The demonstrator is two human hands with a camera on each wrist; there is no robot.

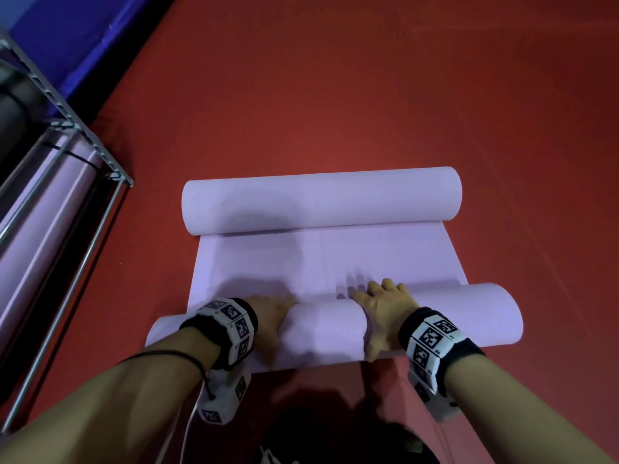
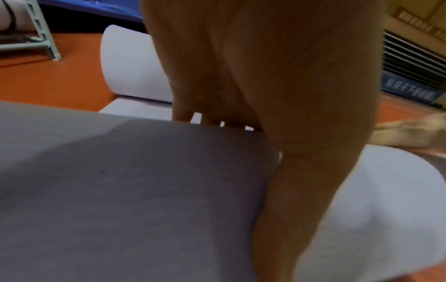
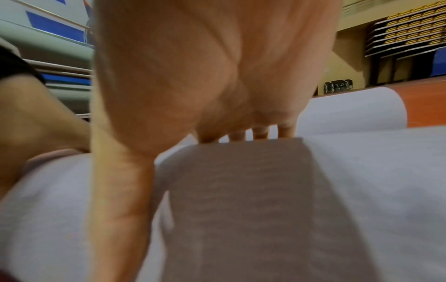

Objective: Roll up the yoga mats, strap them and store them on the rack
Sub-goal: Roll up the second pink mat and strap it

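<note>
Red floor point(image 1: 335, 95) underlies the whole scene, with a blue strip point(image 1: 83, 38) along its far left edge. A lilac yoga mat point(image 1: 328, 259) lies on the floor directly under and ahead of the fingers; its far end is curled into a roll point(image 1: 321, 199) well beyond the fingertips, a flat stretch lies between, and its near end is wound into a second roll point(image 1: 325, 329) beneath both palms. A metal rack point(image 1: 83, 135) stands to the left of the left hand, holding a rolled lilac mat point(image 1: 50, 202) bound by a black strap point(image 1: 72, 155), with a dark rolled mat point(image 1: 13, 105) above it. The left hand point(image 1: 268, 316) lies palm-down over the near roll, fingers point(image 2: 183, 106) extended over its crest with the tips hidden behind it; the thumb runs down the near side. The right hand point(image 1: 382, 313) lies likewise on the same roll, just beside the left, its fingers point(image 3: 260, 131) straight and spread, tips reaching the flat stretch. Neither hand curls round the mat; both press on it with extended fingers. Each wrist carries a black band with a marker-printed block point(image 1: 234, 326).
</note>
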